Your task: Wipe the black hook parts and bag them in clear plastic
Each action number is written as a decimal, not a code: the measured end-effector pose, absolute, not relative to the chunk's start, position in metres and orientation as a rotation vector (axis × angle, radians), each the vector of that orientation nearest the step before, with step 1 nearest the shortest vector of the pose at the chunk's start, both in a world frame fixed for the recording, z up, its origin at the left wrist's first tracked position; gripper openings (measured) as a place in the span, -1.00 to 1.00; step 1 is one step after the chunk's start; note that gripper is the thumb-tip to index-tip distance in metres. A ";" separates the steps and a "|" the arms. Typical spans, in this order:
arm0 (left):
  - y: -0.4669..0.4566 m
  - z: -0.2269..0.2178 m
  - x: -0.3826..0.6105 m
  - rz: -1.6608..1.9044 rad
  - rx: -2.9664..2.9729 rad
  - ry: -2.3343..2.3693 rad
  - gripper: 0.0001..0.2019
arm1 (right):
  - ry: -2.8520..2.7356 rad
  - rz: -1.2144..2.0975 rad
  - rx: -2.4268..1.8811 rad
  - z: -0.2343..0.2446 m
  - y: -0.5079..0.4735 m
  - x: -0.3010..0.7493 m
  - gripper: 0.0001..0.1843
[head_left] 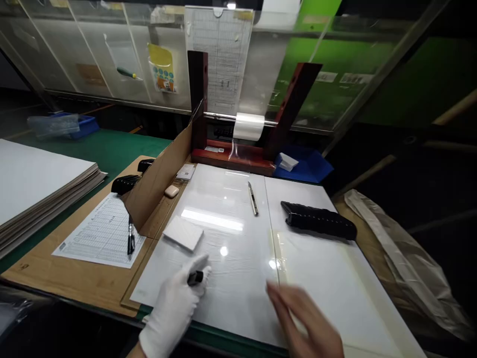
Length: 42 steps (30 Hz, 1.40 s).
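My left hand (177, 298), in a white glove, is closed around a small black piece (195, 278) whose kind I cannot make out. It hovers over the near left of the white work surface (238, 258). To the right, my bare right hand (305, 315) is blurred, its thumb and fingertips pinched together; whatever they may hold is hidden. Just beyond the left hand lies a white square pad (183, 232). A utility knife (253, 199) rests farther back. At the right lies a glossy black ribbed part (320, 220).
A tape roll (249, 126) hangs on a dark wooden stand (234, 158) at the back. An upright cardboard sheet (160, 174) borders the left side, near a printed form (100, 233) with a pen (130, 238). A blue tray (313, 166) stands back right. White sheets (40, 174) are stacked far left.
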<state>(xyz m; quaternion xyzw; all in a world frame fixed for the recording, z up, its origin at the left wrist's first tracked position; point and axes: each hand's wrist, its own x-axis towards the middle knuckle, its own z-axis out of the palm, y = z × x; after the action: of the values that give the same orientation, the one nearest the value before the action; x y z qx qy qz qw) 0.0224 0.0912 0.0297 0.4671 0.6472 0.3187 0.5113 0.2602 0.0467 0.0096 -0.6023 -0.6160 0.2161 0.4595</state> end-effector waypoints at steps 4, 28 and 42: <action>0.094 0.026 -0.015 0.840 1.082 1.715 -0.45 | -2.044 0.320 -1.453 0.024 0.200 0.235 -0.74; 0.171 0.054 0.057 0.746 1.432 1.493 -0.61 | -2.239 0.801 -1.451 0.016 0.052 0.173 -0.87; 0.100 0.034 0.003 0.562 1.829 1.067 -0.69 | -1.887 1.201 -1.337 0.061 0.081 0.213 -0.70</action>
<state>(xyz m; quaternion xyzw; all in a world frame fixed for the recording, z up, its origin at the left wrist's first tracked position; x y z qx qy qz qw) 0.0033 0.1001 0.0344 0.7422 0.4331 0.2283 0.4576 0.2130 0.0812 0.0610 -0.4948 -0.6983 0.4445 0.2644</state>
